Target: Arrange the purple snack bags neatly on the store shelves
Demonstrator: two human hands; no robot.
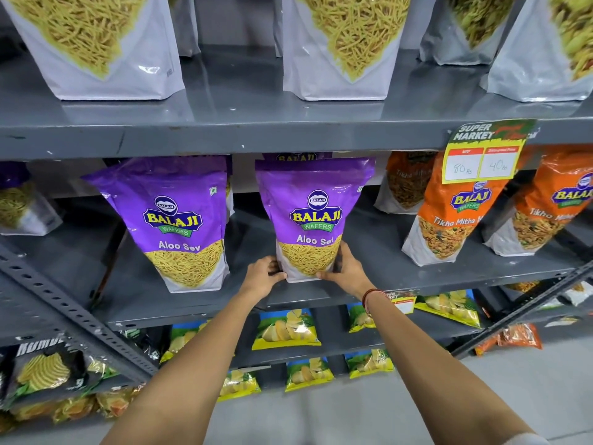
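Head camera showed both hands clasping the base of one purple snack bag (313, 216) standing upright on the grey middle shelf (385, 271). Left hand (261, 277) gripped its lower left corner, right hand (345, 268) its lower right. A second purple bag (175, 220) stood just beside it.

A single wide-angle head camera looks forward and slightly down, close to the grey metal store shelves (224, 130), with both forearms reaching in from below.
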